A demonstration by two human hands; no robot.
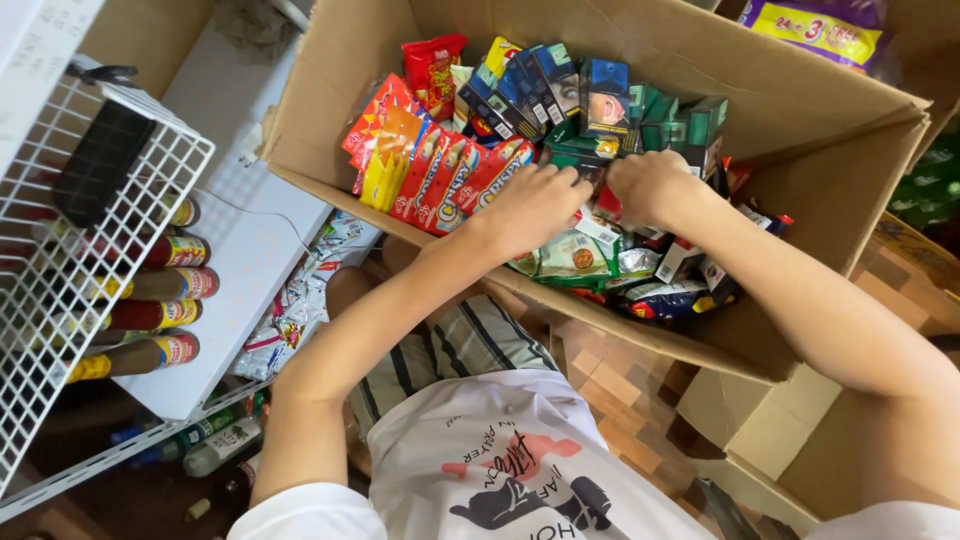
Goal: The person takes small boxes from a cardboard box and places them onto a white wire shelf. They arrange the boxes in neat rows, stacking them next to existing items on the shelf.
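Both my hands reach into a large open cardboard box [330,110] full of small packets. My left hand [535,205] rests knuckles-up on the pile, its fingers curled down among dark green packets [580,150]. My right hand [650,185] is right beside it, also curled into the same packets; what the fingers grip is hidden. Red and orange snack packets [440,170] stand in a row to the left of my left hand. Dark blue packets [545,85] stand at the box's far side. Green and silver sachets [575,255] lie under my wrists.
A white wire rack [90,240] at the left holds several sauce bottles [160,315] lying on their sides. A white shelf board [250,250] and loose sachets [300,310] lie between rack and box. A smaller cardboard box [760,430] sits on the wooden floor at lower right.
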